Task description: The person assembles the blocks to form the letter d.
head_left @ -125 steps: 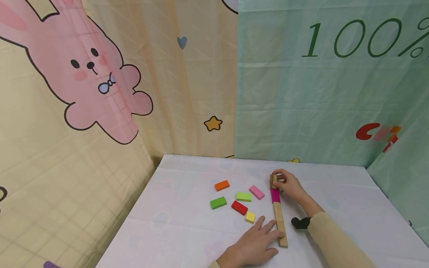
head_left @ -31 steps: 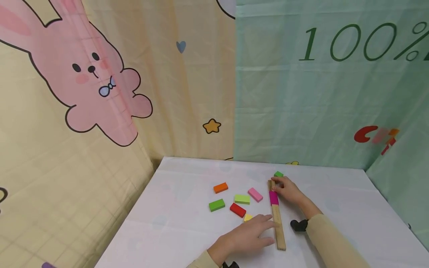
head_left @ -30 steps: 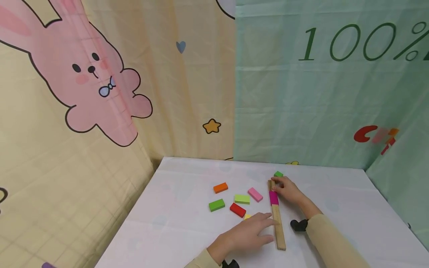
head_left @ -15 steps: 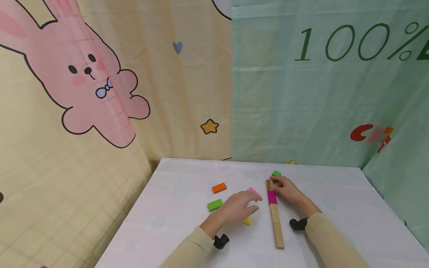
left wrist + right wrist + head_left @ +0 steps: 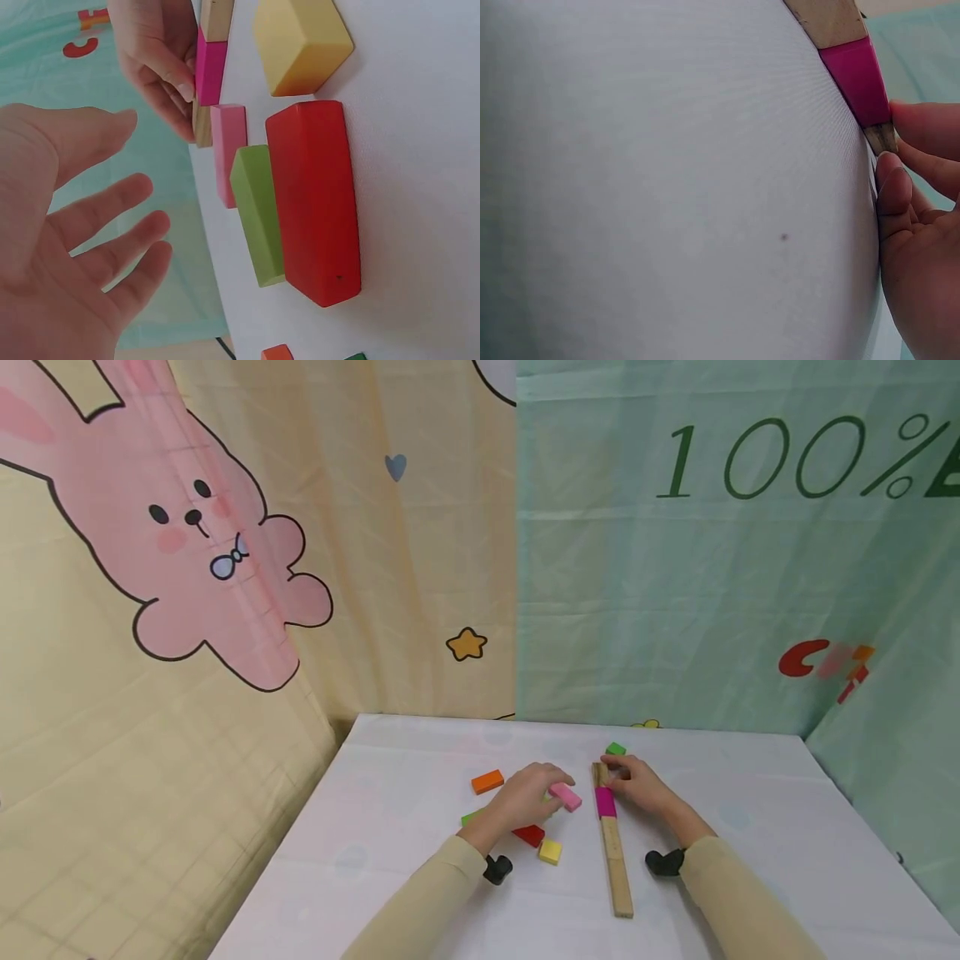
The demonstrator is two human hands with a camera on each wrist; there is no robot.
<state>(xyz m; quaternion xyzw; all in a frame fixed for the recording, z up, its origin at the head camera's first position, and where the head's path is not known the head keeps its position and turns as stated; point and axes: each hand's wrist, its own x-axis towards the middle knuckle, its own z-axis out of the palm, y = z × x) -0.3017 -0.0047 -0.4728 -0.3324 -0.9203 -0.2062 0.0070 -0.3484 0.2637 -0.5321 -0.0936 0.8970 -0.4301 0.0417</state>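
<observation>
Blocks of bare wood lie end to end with one magenta block in a straight row on the white desk. Right hand is at the row's far end, its fingers curled in with the thumb to grip the far wooden block. Left hand is held over the loose pieces, fingers apart and slightly bent, with nothing in their grasp; a pink block lies just beneath their tips. Near it are a light green block, a red block and a yellow block. Farther left sit an orange block and a partly hidden green block. Another small green block lies just beyond the row. Behind the desk hang a cream curtain and a pale green curtain.
</observation>
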